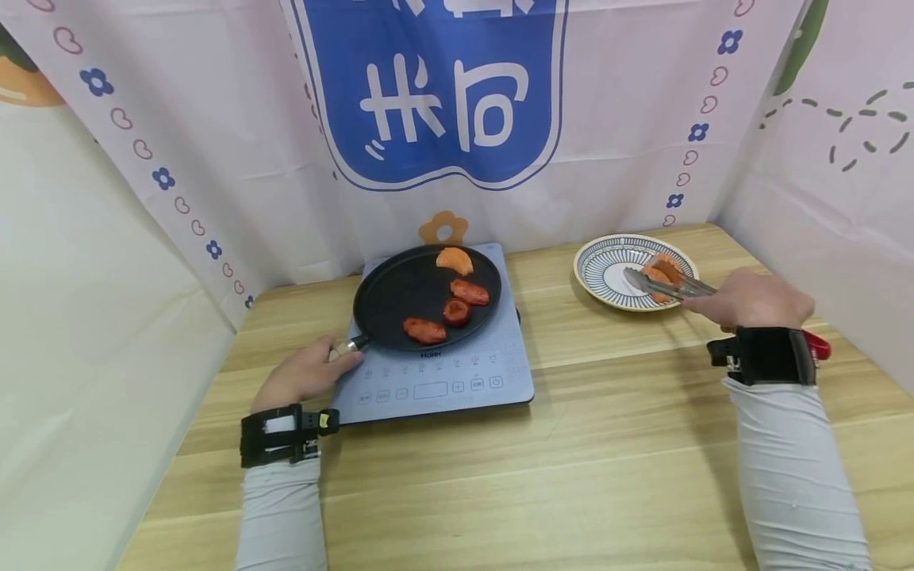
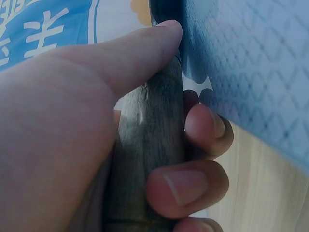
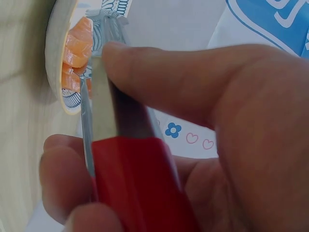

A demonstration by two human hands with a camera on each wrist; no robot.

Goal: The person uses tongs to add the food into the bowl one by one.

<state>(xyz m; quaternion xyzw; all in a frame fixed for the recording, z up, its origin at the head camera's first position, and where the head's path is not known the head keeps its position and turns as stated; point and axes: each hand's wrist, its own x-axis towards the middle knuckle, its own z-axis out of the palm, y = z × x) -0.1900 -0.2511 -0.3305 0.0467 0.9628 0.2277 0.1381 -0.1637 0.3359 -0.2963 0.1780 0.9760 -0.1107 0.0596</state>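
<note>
My left hand grips the wooden handle of a flat black frying pan. The pan sits on a light grey induction cooktop. In it lie an orange slice of food at the far edge and several reddish sausage-like pieces along the right and front. On the right, my right hand holds metal tongs with red handles, thumb on top and fingers curled below. The tong tips reach over a blue-striped plate, around orange food pieces at its right side.
Everything stands on a wood-grain table. A white cloth with a blue emblem hangs right behind the cooktop and plate. Pale side walls bound the table left and right. The cooktop's control panel faces me.
</note>
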